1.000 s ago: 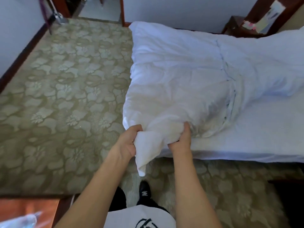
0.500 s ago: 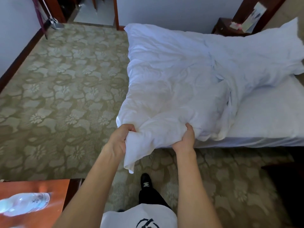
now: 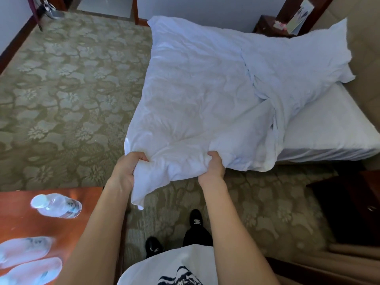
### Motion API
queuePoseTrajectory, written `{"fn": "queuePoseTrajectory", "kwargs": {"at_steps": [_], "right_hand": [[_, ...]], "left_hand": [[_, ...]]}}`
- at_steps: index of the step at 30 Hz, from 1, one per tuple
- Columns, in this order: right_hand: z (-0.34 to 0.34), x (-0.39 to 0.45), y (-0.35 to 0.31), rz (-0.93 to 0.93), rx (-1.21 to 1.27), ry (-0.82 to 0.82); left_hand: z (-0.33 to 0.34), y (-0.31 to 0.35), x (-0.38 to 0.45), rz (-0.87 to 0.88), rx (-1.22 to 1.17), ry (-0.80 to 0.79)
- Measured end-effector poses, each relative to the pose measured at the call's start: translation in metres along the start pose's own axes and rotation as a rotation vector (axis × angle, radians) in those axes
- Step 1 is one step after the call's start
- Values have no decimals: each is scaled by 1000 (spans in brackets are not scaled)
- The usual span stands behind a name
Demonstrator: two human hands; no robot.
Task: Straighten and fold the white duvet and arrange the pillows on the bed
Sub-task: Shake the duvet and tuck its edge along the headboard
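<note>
The white duvet lies crumpled across the bed, its near end lifted off the foot of the mattress. My left hand is shut on the duvet's near left corner, which hangs down in a loose flap. About an arm's width to the right, my right hand grips the same near edge from below. The far right end of the duvet bunches up against the beige headboard wall. No separate pillow can be made out.
Patterned green carpet covers the floor left of and below the bed. A red-brown table at lower left holds a water bottle and wrapped slippers. Dark furniture stands at lower right, a nightstand at the back.
Both hands have pulled the duvet's near edge back toward me and lifted it off the foot of the bed. My view has stepped back, bringing the table into sight.
</note>
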State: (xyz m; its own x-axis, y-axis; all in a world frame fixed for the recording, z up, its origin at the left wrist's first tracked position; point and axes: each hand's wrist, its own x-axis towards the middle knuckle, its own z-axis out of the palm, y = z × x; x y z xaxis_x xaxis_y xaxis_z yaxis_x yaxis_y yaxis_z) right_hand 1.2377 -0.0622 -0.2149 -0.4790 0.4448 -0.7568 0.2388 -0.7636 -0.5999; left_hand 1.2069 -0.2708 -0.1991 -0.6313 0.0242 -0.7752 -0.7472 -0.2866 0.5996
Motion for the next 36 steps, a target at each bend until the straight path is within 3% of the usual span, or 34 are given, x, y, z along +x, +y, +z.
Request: {"fn": "queuePoseTrajectory", "kwargs": {"at_steps": [8,11,17,28,36], "right_hand": [[-39,8,4,149,-273,-3],[-55,19,3,159,-372,61],[-102,46,-46,115,-312,116],[-189,112,-158,50,-346,100],[-267,163,-257,-169,-386,205]], "left_hand": [[2,-26,8,214,410,284],[10,-41,27,213,572,322],[83,-66,18,231,587,124],[234,-119,18,307,673,152],[381,-150,18,386,842,-23]]}}
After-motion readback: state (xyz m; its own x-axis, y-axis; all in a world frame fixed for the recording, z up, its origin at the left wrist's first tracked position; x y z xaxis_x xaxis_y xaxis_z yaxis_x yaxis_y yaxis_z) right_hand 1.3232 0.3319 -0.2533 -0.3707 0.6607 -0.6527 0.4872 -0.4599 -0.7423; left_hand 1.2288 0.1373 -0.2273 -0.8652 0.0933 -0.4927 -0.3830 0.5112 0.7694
